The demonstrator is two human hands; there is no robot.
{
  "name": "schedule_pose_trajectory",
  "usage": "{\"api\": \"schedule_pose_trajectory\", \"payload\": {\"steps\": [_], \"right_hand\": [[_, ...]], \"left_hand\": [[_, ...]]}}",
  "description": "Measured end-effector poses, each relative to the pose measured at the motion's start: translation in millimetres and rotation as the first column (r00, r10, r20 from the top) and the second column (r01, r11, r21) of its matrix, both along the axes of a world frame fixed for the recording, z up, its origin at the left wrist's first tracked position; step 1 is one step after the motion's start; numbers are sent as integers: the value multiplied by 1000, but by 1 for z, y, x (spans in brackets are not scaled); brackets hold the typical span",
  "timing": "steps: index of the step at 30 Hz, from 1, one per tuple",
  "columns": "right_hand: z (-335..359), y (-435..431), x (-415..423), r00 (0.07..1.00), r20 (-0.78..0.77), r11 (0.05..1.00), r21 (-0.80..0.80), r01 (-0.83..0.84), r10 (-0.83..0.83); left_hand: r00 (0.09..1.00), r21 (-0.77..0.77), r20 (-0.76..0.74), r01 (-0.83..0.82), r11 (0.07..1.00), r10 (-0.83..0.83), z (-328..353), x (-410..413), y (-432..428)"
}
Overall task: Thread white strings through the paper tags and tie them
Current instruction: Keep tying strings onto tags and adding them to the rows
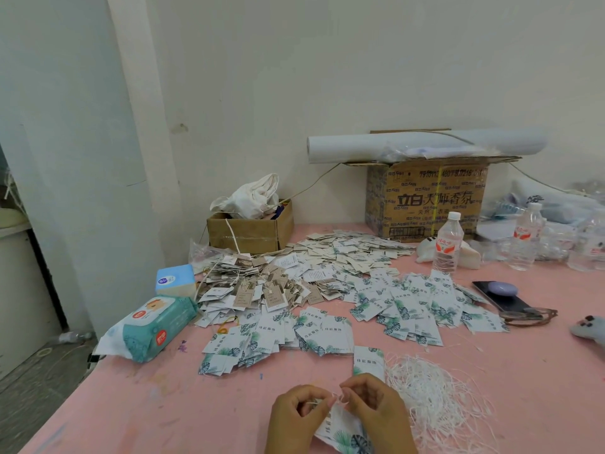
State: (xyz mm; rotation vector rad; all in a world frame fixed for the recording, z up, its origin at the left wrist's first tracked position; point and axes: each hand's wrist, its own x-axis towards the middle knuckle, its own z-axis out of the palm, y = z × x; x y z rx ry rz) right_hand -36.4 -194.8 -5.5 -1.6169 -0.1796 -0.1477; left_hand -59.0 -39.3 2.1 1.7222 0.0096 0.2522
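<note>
At the bottom centre, my left hand (296, 412) and my right hand (376, 411) meet fingertip to fingertip. Both pinch a thin white string (337, 398) between them. Under my hands hangs a paper tag (342, 435) printed with green leaves, partly hidden by my right hand. A loose heap of white strings (435, 398) lies just right of my hands. One single leaf tag (368, 362) lies flat right above them. A broad spread of leaf tags (327, 329) covers the middle of the pink table (163, 404).
Strung brown and white tags (262, 290) are piled behind the leaf tags. A wet-wipe pack (150, 329) and tissue box (175, 280) sit at left, two cardboard boxes (425, 201) at the back, water bottles (447, 242) and a phone (501, 296) at right.
</note>
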Motion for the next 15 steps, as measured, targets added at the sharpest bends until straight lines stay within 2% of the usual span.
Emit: {"api": "schedule_pose_trajectory", "payload": {"steps": [15], "right_hand": [[-6, -1, 5, 1000, 20, 996, -85, 5, -4]], "left_hand": [[1000, 51, -2, -22, 998, 22, -4, 1, 0]]}}
